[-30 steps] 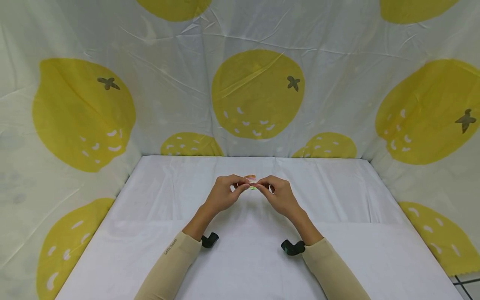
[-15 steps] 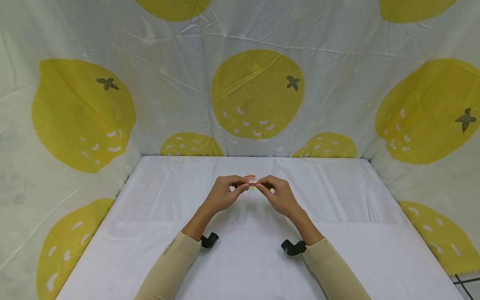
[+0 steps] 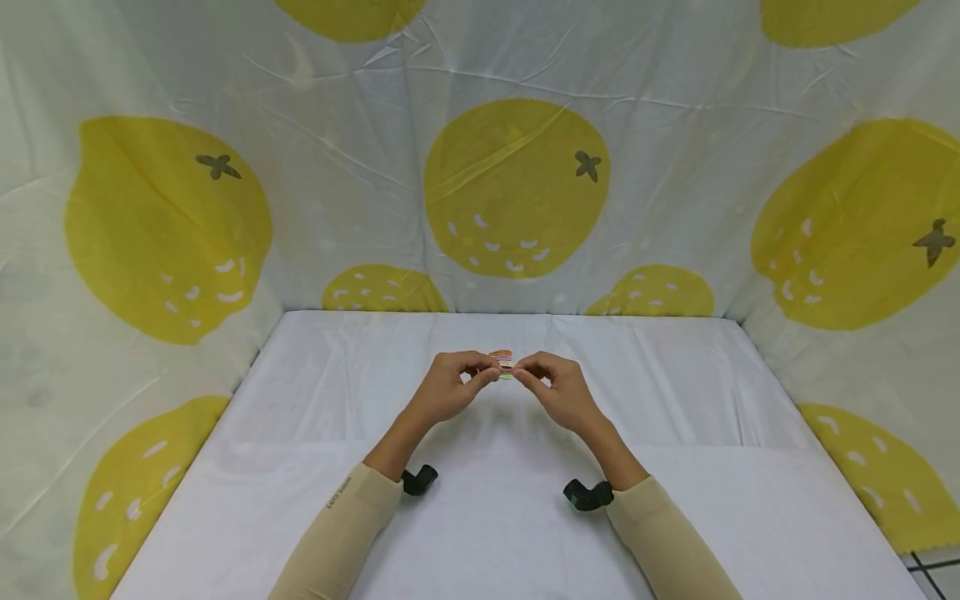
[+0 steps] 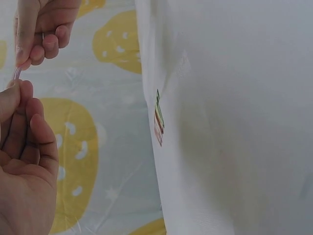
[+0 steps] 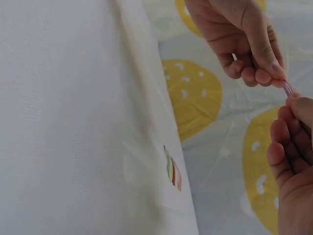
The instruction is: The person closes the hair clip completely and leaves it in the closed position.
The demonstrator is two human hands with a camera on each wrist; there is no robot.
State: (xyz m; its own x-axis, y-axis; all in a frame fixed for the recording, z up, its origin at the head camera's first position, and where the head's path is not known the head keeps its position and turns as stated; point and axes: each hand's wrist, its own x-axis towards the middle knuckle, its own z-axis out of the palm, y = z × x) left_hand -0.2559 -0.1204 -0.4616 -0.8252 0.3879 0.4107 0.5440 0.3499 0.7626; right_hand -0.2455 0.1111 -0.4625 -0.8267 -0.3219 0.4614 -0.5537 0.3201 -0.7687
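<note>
My left hand [image 3: 447,387] and right hand [image 3: 558,392] meet near the middle of the table, thumbs and fingertips close together. Between them a short, thin pink-purple strand [image 4: 17,73] is held, one end pinched by each hand. In the right wrist view the strand [image 5: 287,88] looks like several fine lines side by side; most of it is hidden in the fingers. Just beyond the fingertips, a small group of thin coloured strands [image 3: 501,353] in orange, pink and green lies on the table, partly covered by the hands. The left wrist view shows these strands [image 4: 159,120] too.
A white cloth covers the table [image 3: 480,517]. Behind and at both sides hangs a curtain [image 3: 345,167] printed with yellow lemons. Each wrist wears a black camera mount, one on the left [image 3: 420,481] and one on the right [image 3: 587,495].
</note>
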